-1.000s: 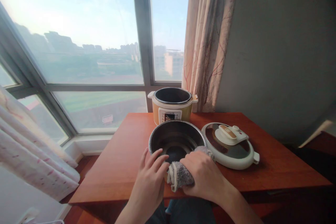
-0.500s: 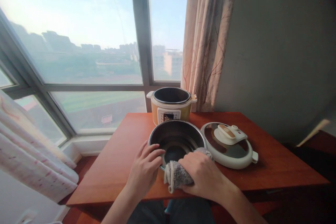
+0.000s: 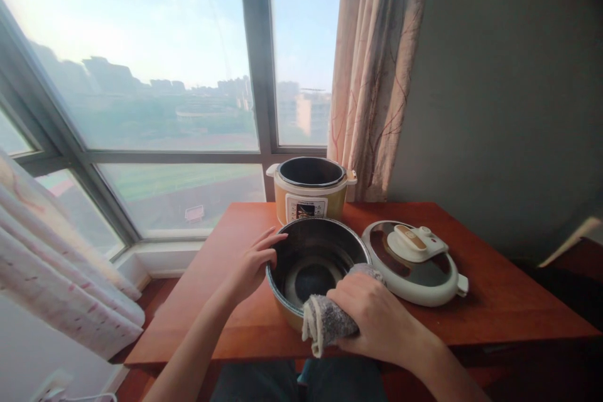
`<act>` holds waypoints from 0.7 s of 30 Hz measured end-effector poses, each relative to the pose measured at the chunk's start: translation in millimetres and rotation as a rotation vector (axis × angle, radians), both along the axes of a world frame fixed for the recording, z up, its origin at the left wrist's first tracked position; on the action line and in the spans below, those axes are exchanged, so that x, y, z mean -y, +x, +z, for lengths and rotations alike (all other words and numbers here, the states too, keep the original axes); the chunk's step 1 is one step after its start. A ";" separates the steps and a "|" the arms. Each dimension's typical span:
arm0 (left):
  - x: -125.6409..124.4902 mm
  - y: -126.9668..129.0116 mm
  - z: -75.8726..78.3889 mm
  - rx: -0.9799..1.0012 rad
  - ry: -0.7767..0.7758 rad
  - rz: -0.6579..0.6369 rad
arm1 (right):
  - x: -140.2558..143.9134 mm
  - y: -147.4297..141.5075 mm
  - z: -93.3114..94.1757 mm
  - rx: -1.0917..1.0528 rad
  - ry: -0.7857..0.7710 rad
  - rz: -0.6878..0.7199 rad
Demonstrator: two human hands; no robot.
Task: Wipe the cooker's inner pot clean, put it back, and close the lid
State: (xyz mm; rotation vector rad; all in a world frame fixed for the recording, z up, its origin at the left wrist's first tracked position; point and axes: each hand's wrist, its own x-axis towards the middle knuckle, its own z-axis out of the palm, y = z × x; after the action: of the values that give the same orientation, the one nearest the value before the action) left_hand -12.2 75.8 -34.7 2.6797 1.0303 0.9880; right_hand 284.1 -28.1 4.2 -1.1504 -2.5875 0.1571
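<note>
One metal inner pot [image 3: 315, 264] sits on the wooden counter [image 3: 221, 301], near its front edge and straight ahead of the person. Its rim tips slightly toward the camera, so the dark, shiny bottom shows. The left hand [image 3: 254, 260] rests flat against the pot's outer left wall, fingers spread and uncurled, the fingertips reaching up to the rim; it steadies the pot rather than gripping it. The right hand [image 3: 377, 320] is clenched around one grey cloth [image 3: 327, 321], which is bunched up and pressed against the pot's near rim, with part of the fabric draped over the rim on the right side and a loose end hanging down in front of the pot.

Behind the pot, at the far edge of the counter by the window, stands one electric pressure cooker [image 3: 309, 191], its yellow body open at the top and its control panel facing the person. Pot and cooker stand just apart, the pot's far rim overlapping the cooker's base in this view. One round lid [image 3: 414, 260] with a white handle lies flat on the counter just to the right of the pot, its edge very close to the pot's rim. Two curtains are in view: one patterned curtain [image 3: 377, 75] hangs beside the window on the right, and another [image 3: 56, 264] at the lower left.
</note>
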 end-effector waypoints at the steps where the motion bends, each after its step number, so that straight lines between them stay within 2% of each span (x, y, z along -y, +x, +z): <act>1: 2.1 0.4 -0.2 -0.007 0.002 0.014 | 0.0 -0.8 -0.7 -0.002 0.001 -0.007; 6: 22.8 1.8 -1.9 -0.044 0.083 0.129 | -0.6 -5.5 -1.8 0.001 0.018 -0.041; 10: 47.0 10.3 1.5 -0.106 0.159 0.144 | 1.3 -7.8 0.3 0.001 0.024 -0.056; 15: 82.3 38.8 9.6 -0.147 0.151 0.104 | 3.5 -9.3 2.5 0.002 0.023 -0.065; 21: 101.9 67.5 0.3 -0.029 0.153 0.140 | 0.8 -11.2 0.1 -0.005 0.043 -0.073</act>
State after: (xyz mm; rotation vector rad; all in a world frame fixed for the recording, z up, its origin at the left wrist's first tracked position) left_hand 55.3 -26.0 -34.4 2.7824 1.2100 1.0979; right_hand 272.9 -28.9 4.3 -1.2249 -2.5274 0.0872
